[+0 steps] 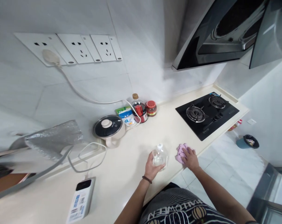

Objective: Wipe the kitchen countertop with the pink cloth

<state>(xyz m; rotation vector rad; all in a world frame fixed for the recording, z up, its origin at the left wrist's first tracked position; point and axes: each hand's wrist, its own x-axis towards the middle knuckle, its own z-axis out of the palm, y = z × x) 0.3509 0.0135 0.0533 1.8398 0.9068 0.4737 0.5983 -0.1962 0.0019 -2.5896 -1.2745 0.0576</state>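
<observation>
My left hand (152, 167) is wrapped round a clear plastic bottle (161, 155) with a white cap, held over the front part of the counter. Whether the bottle's base touches the counter I cannot tell. To the right of it, my right hand (191, 158) rests on a crumpled pink cloth (182, 152) near the counter's front edge. The fingers of that hand are bent over the cloth, pressing it against the surface.
A black gas stove (206, 119) lies to the right under a range hood (220, 34). A lidded electric pot (110, 130), jars (151, 109) and packets stand by the wall. A white power bank (81, 200) lies at left, and a bin (242, 143) stands on the floor.
</observation>
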